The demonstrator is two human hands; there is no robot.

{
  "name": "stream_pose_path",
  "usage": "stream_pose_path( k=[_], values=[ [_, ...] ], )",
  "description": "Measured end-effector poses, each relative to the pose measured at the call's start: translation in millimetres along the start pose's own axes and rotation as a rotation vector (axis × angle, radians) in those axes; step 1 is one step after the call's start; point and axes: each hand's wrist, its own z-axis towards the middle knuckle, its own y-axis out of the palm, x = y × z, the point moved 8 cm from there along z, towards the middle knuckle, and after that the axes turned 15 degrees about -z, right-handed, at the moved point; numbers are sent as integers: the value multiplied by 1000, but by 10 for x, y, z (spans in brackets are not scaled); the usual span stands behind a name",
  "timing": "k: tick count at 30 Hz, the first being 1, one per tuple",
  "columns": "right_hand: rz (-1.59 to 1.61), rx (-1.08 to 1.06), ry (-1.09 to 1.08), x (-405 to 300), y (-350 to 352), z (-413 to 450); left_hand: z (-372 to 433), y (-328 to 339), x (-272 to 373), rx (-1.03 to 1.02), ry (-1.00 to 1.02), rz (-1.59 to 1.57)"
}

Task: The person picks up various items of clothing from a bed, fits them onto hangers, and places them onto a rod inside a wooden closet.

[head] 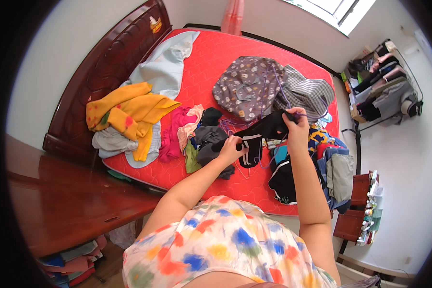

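A black garment with white stripes (252,150) is stretched between my two hands above the bed. My left hand (232,151) grips its lower left part, near the stripes. At its upper right end, my right hand (297,126) pinches the dark cloth. Thin purple hanger wire (301,115) shows at the right fingers; how it meets the garment is partly hidden. Beneath my left hand lies a heap of dark grey clothing (210,138). Folded black clothing with white piping (283,181) rests below my right forearm, beside a stack of folded trousers (339,176).
The red mattress (201,86) bears a patterned fabric bag (243,82), a grey checked cloth (306,90), a yellow blanket (129,111) and a pale blue cloth (158,68). A dark wooden headboard (104,68) stands left, above a wooden tabletop (86,208). A clothes rack (385,82) stands right.
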Motion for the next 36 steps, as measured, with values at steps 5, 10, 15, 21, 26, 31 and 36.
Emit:
stream_pose_path(
  k=[5, 10, 15, 21, 26, 31, 36],
  values=[
    [84, 68, -58, -271, -563, -15, -43, 677, 349, -149, 85, 31],
    [90, 152, -118, -298, -1142, 62, 21, 967, 249, -259, -206, -150],
    [-94, 191, -20, -36, -1727, 71, 224, 896, 771, -145, -222, -578],
    [-170, 183, -79, 431, -1962, -15, 443, 723, 1339, -46, -301, -883],
    [-83, 83, -121, 664, -1793, -291, 446, 773, 1836, -62, -391, -1152],
    [20, -210, -176, 535, -1221, -690, 503, 704, 1938, 16, -342, -1178],
    [-528, -213, -175, 450, -971, -835, 481, 582, 1998, -19, -365, -1224]
  ],
)
